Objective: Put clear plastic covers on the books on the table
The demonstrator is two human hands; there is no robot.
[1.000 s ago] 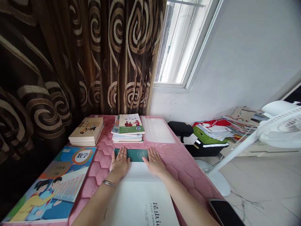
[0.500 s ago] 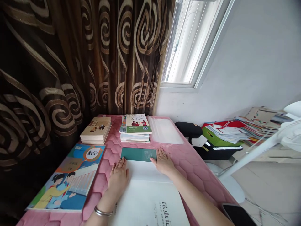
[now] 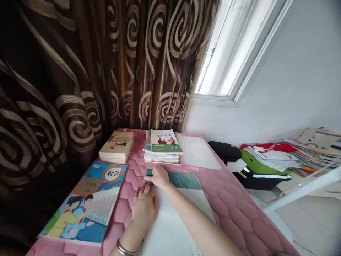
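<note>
An open book (image 3: pixel 174 217) lies before me with its white page showing and a green flap (image 3: pixel 186 180) folded over at its far end. My left hand (image 3: pixel 145 204) rests on the book's left edge, its fingers stretched forward and a silver bangle at the wrist. My right hand (image 3: pixel 159 176) reaches across the page and presses on the left end of the green flap, just beyond my left fingertips. Its fingers are bent and partly hidden. Left of the book lies a blue maths textbook (image 3: pixel 87 202) with drawn children on its cover.
A stack of tan books (image 3: pixel 117 146) and a stack of booklets (image 3: pixel 165 146) stand at the far side of the pink quilted table cover (image 3: pixel 226 199). Clear plastic sheets (image 3: pixel 198 151) lie beside them. Right of the table are a green-and-black bin with papers (image 3: pixel 262 163) and a white fan stand (image 3: pixel 301 188).
My right hand has slid left along the green flap, from its right end to its left end. My left hand stays at the left edge. The view has turned slightly to the left.
</note>
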